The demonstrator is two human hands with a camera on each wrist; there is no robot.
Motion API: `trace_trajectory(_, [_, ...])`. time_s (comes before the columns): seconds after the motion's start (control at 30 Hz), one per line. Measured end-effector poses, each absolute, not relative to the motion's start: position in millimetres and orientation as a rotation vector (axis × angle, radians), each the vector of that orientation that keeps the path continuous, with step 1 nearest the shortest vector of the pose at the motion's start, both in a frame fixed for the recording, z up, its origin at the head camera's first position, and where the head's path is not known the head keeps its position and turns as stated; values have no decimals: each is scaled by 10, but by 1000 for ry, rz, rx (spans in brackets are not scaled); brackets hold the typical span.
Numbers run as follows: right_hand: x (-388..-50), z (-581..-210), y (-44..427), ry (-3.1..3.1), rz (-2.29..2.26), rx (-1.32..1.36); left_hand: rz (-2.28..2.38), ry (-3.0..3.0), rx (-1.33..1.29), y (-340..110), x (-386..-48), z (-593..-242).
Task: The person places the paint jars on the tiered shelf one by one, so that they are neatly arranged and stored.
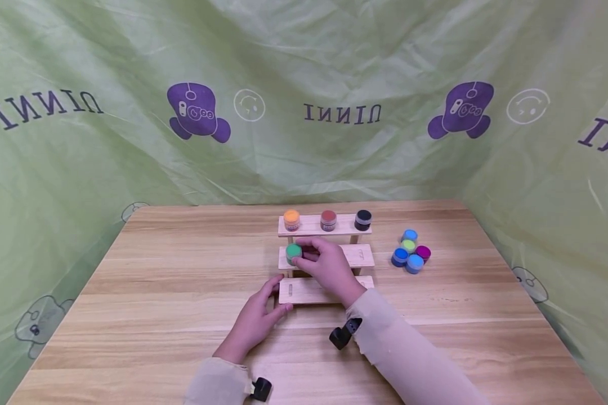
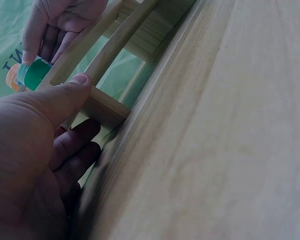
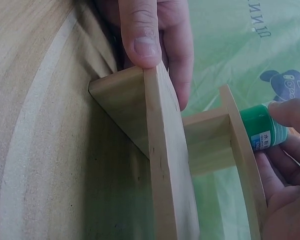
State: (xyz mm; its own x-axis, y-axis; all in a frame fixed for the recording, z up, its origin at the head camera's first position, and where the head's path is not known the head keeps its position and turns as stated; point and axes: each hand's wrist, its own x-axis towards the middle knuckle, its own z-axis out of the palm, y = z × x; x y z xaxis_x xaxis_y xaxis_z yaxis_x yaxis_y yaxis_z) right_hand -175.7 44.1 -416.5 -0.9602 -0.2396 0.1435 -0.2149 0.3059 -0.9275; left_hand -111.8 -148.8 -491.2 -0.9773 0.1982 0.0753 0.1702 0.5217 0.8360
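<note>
A small wooden three-step rack [image 1: 311, 291] stands on the table. My left hand [image 1: 257, 319] grips the left end of its lowest step, thumb at the front edge and fingers at the far side. On the left end of the middle step sits a green paint jar [image 1: 293, 253]. The right hand [image 1: 329, 267] pinches this jar between thumb and fingers; in the right wrist view the jar [image 3: 258, 125] touches the step with its base. Along the top step stand an orange jar [image 1: 291, 220], a reddish-brown jar [image 1: 328, 220] and a black jar [image 1: 363, 220].
Right of the rack, several more jars stand in a cluster, among them a dark blue jar [image 1: 399, 257], a purple jar [image 1: 423, 253] and a yellow-green jar [image 1: 408, 246]. A green printed cloth [image 1: 304, 163] hangs behind and beside the wooden table [image 1: 182, 270].
</note>
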Motion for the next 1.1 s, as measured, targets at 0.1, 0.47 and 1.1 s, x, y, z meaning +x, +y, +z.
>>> trace_trajectory(0.1, [-1751,-4172,446,2519,-1792,-439,1482,2714,318,-1487,-1120,-4908])
trace_trajectory(0.47, [-1696,-4167,535,2522,-1812,-385,1489,2699,317,-1469,-1119,-4906])
trace_trajectory(1.1, [-1596,-4233,721,2580,-1838,-304,1480,2716,316,-1483,-1123,-4901])
